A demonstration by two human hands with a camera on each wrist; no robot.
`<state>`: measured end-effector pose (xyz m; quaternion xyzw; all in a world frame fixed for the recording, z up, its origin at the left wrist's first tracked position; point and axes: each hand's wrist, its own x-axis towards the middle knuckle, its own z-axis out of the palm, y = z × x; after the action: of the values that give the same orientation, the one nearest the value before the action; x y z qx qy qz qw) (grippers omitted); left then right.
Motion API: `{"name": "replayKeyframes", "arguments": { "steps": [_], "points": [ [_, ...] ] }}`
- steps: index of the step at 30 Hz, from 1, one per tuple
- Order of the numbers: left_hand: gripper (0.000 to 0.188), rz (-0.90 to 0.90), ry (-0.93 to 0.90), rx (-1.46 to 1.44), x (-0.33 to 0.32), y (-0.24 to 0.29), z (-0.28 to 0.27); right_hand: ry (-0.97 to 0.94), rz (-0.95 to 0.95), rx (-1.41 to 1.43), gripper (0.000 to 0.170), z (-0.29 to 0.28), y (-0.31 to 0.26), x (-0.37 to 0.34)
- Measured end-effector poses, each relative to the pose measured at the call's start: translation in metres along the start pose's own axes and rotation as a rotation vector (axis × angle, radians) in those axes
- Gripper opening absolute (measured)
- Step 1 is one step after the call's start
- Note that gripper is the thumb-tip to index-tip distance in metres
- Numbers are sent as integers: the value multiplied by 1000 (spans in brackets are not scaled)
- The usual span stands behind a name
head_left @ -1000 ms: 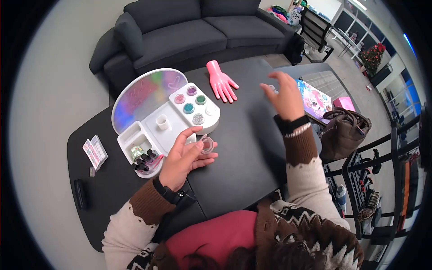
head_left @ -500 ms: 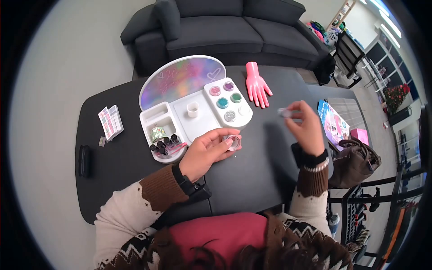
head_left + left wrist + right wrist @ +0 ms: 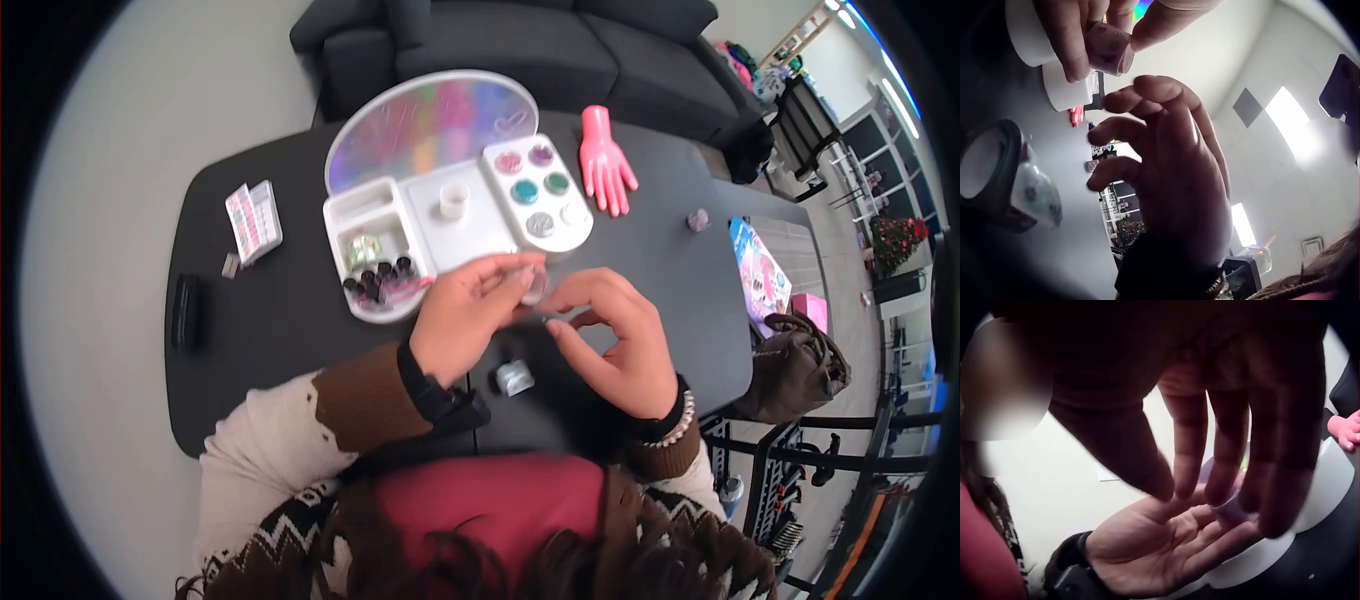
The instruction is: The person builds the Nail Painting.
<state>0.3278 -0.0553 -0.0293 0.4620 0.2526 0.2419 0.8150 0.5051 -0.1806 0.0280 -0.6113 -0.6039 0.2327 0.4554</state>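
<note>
My left hand (image 3: 468,318) pinches a small roll of pinkish printed nail foil (image 3: 1110,49) between thumb and fingers, just in front of the white nail-art station (image 3: 468,225). Close beside the roll, my right hand (image 3: 618,345) has its fingers loosely bent; in the left wrist view (image 3: 1179,140) they stand apart from it, with nothing seen between them. Below both hands on the black table is another foil roll (image 3: 516,378), silvery, with a loose end. A small purplish roll (image 3: 698,219) stands farther right.
Glitter pots (image 3: 525,191) fill the station's right side; dark-capped bottles (image 3: 378,280) and a greenish roll (image 3: 363,250) sit in its left tray. A pink model hand (image 3: 605,165) lies behind. Left are nail sheets (image 3: 256,220) and a black case (image 3: 186,312); right, a colourful box (image 3: 760,268).
My right hand has left a small roll at the table's right and come in beside my left hand. The silvery roll now shows below the hands. My left hand keeps its roll.
</note>
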Motion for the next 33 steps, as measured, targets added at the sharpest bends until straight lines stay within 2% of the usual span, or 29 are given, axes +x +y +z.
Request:
{"name": "replayKeyframes", "arguments": {
  "steps": [2, 3, 5, 6, 9, 11, 13, 14, 15, 17, 19, 21, 28, 31, 33],
  "points": [
    [38, 22, 16, 44, 3, 2, -3, -365, 35, -219, 37, -5, -15, -3],
    [38, 25, 18, 50, 3, 4, -4, -368, 39, -212, 37, 1, -15, -7],
    [38, 10, 17, 40, 3, 5, -5, -373, -90, -399, 38, 17, -14, -16],
    [38, 0, 14, 28, 4, 5, -5, -409, -74, -403, 42, 21, -9, -17],
    [42, -10, -8, 43, 3, 5, -5, -409, -35, -409, 39, 18, 3, -14],
    [44, -3, -2, 14, 2, 4, -4, -331, -55, -389, 36, 8, -6, -8],
    [46, 0, 6, -17, 2, 5, -2, -43, 94, -102, 39, 2, -12, -5],
    [48, -4, 9, -26, 1, 7, 0, 45, 77, -61, 41, 1, -8, -6],
    [49, -9, 12, -33, 1, 7, 1, 46, 77, -65, 41, 1, -3, -4],
    [48, -22, -15, -33, 0, 7, 0, 158, -85, -67, 37, 6, 5, 0],
    [47, -36, -37, -33, 0, 6, -1, 176, -111, -63, 35, 13, 8, 1],
    [44, -27, -78, -29, 0, 3, -2, 215, -234, -283, 39, 17, 11, 2],
    [41, -28, -42, -66, 2, 1, -2, 209, -285, -341, 42, 20, 10, 2],
    [39, -68, -26, 23, 0, 2, -3, 248, -189, -320, 40, 19, 15, 0],
    [36, -102, -92, 351, 2, -6, -8, 397, 14, 91, 35, 23, 17, 0]
  ]
}}
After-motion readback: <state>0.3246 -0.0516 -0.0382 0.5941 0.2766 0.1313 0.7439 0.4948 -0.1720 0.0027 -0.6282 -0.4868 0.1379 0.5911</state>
